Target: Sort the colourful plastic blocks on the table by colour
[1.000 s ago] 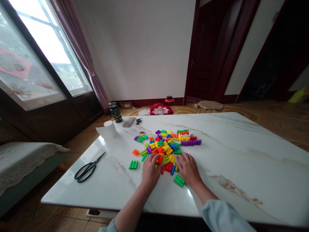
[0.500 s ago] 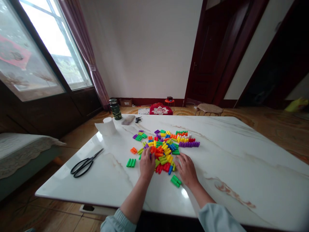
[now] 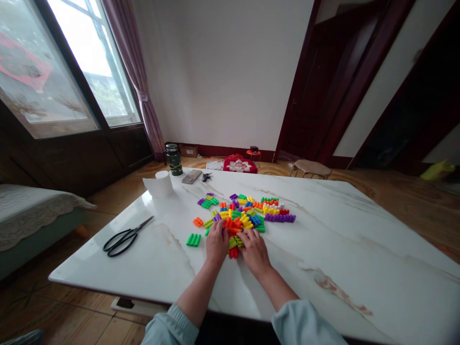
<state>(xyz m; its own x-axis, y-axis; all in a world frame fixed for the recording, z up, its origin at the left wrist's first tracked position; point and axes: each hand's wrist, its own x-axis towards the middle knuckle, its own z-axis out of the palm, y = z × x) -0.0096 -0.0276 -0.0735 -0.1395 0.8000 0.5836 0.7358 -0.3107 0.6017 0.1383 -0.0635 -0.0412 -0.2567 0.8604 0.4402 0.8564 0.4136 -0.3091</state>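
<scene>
A loose pile of small coloured plastic tube blocks (image 3: 235, 223) lies on the white marble-patterned table (image 3: 158, 278). My left hand (image 3: 217, 243) rests at the pile's left front, thumb and fingers apart around orange and purple pieces. From the right front my right hand (image 3: 254, 250) reaches over the pile, fingers spread and bent, fingertips touching lime-green blocks (image 3: 236, 241). Red blocks (image 3: 233, 252) show between the hands; pieces under my right palm are hidden. To the left, apart from the pile, lie a joined green block set (image 3: 193, 240) and an orange one (image 3: 198, 222).
Black-handled scissors (image 3: 125, 237) lie at the left. A paper roll (image 3: 163, 184), a camouflage flask (image 3: 174, 159), a phone (image 3: 191, 177) and keys (image 3: 206, 177) stand or lie toward the back left. Rows of joined blocks (image 3: 280, 218) edge the pile's right. A round stool (image 3: 311, 168) stands beyond the table.
My right hand has moved left and inward over the pile's front right. The green piece near it and several blue and yellow ones are now covered. My left hand has barely moved.
</scene>
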